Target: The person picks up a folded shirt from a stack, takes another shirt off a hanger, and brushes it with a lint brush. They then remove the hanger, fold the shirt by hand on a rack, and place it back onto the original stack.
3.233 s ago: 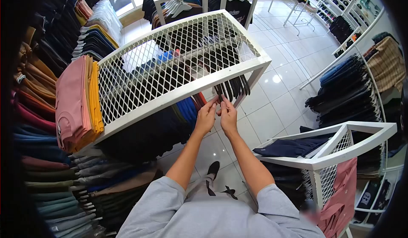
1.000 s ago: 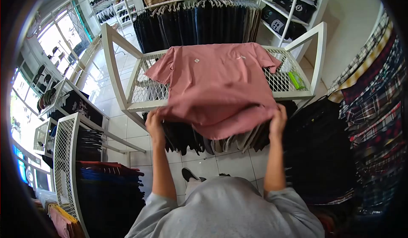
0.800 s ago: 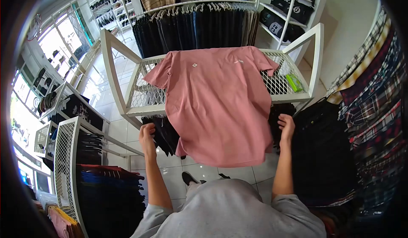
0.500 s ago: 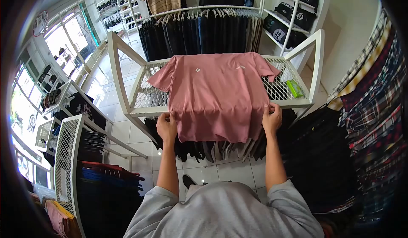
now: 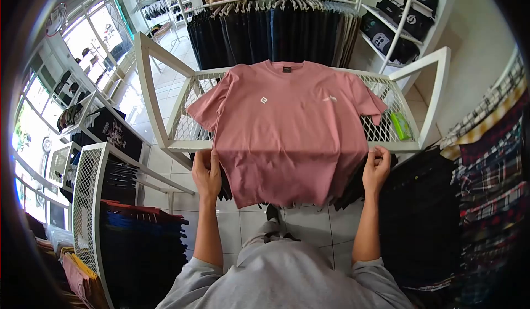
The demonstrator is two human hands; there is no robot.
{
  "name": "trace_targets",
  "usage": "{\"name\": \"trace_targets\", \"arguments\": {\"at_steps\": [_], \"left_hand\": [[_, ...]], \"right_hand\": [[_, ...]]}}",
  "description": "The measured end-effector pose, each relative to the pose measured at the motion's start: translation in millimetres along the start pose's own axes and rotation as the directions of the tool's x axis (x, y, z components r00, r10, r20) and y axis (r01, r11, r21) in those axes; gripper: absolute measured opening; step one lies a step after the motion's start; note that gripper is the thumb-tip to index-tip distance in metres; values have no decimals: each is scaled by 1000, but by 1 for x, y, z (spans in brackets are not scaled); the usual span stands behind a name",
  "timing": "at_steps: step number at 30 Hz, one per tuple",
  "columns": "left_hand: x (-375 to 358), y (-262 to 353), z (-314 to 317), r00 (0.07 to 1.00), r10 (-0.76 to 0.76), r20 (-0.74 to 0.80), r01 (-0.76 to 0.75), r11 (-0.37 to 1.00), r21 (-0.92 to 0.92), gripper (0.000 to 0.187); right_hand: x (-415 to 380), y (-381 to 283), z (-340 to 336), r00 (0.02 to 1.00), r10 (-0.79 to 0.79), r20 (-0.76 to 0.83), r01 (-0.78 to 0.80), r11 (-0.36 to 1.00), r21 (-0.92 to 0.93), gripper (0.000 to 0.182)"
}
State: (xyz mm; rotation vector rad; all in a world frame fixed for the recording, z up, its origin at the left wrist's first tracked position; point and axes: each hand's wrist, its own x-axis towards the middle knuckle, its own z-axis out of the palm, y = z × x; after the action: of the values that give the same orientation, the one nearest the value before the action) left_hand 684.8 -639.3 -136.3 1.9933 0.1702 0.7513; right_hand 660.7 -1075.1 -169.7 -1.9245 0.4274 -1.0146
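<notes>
A pink T-shirt (image 5: 287, 110) lies front side up over a white mesh-topped rack (image 5: 183, 107), its collar at the far side and short sleeves spread. Two small light prints mark the chest. The lower part drapes over the rack's near edge. My left hand (image 5: 206, 175) is closed, pinching the shirt's left side by that edge. On the opposite side, my right hand (image 5: 376, 170) has its fingers curled and pinched at the shirt's right side. The fingertips of both hands are partly hidden.
A bright green packet (image 5: 401, 126) rests on the mesh at right. Behind stands a rail of dark trousers (image 5: 270, 33). Plaid shirts (image 5: 491, 165) hang at right, and a lower white rack (image 5: 91, 198) with dark clothes stands at left. Bags (image 5: 386, 36) fill the back shelves.
The T-shirt's collar has come into view and its chest lies flatter. Its hem hangs lower in view. My hands are farther apart, still at the shirt's sides, and the camera view has shifted.
</notes>
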Motion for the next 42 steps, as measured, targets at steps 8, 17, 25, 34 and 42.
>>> {"name": "trace_targets", "arguments": {"at_steps": [8, 17, 25, 34, 42], "left_hand": [[135, 31, 101, 947, 245, 210, -258, 965, 37, 22], [272, -17, 237, 803, 419, 424, -530, 828, 186, 19], [274, -48, 259, 883, 312, 350, -435, 823, 364, 26], [279, -45, 260, 864, 425, 270, -481, 855, 193, 13], [279, -17, 250, 851, 488, 195, -510, 856, 85, 10]], "right_hand": [[98, -56, 113, 908, -314, 278, 323, 946, 13, 11], [221, -2, 283, 755, -454, 474, 580, 798, -161, 14], [217, 24, 294, 821, -319, 474, 523, 755, -397, 24], [224, 9, 292, 788, -398, 469, 559, 782, -276, 13], [226, -16, 287, 812, -485, 326, 525, 850, -42, 19]]}}
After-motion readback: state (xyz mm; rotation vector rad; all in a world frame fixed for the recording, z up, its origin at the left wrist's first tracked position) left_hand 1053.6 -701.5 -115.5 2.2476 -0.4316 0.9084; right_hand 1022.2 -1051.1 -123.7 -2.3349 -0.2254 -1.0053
